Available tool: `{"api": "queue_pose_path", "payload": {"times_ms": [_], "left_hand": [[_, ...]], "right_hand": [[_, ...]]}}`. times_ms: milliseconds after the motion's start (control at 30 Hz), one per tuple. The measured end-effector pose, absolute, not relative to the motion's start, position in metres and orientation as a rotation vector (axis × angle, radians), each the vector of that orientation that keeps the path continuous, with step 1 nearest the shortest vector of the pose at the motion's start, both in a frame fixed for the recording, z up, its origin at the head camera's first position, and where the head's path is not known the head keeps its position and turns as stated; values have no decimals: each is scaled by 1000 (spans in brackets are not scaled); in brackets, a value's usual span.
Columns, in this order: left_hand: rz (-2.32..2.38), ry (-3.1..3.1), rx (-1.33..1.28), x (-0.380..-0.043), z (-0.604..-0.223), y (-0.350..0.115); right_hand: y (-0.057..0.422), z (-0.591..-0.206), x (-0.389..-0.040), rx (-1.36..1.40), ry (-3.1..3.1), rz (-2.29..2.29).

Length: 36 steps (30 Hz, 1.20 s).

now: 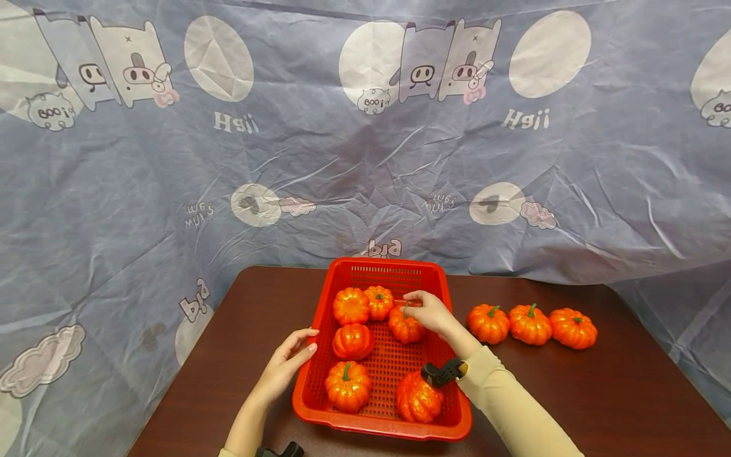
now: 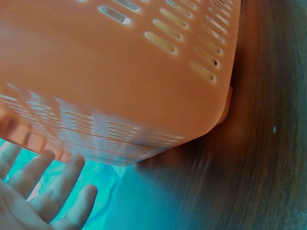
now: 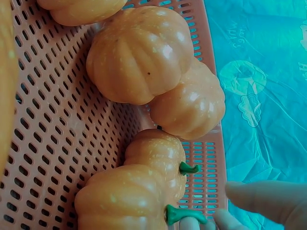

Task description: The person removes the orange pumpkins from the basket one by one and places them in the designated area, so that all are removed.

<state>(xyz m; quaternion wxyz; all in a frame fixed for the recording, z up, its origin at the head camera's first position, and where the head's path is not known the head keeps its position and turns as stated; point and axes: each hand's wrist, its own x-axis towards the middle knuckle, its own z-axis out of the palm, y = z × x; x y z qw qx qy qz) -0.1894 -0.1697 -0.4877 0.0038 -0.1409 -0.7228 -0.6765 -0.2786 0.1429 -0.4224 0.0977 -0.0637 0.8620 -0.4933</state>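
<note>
A red plastic basket [image 1: 382, 429] with slotted walls holds several orange toy pumpkins [image 1: 348, 386]. My right hand [image 1: 431, 312] is over a pumpkin [image 1: 404, 329] in its far right part. In the right wrist view, the fingertips [image 3: 190, 223] lie against a green stem [image 3: 182, 214], while the thumb stands apart from it. A second stemmed pumpkin [image 3: 156, 155] sits beside that one. My left hand [image 1: 280, 367] is at the basket's left side, fingers spread and extended towards the rim; the left wrist view shows the fingers [image 2: 62, 191] near the rim, contact unclear.
Three more pumpkins stand in a row to the right of the basket: a left one [image 1: 488, 325], a middle one [image 1: 530, 325] and a right one [image 1: 573, 329]. The brown table [image 1: 228, 355] ends at a grey-blue printed cloth [image 1: 354, 171] hanging behind it.
</note>
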Motion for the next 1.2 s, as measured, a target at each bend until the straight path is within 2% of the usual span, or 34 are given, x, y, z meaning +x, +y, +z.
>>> {"api": "queue_pose_path", "payload": {"times_ms": [700,1200], "left_hand": [[-2115,-2283,-419,-188,-486,-169],[-2103,-2280,-431,-189,-487,-169]], "right_hand": [[141,-426,-276,-374,2616,-1383],[143,-415,-265,-298,2701,-1525]]}}
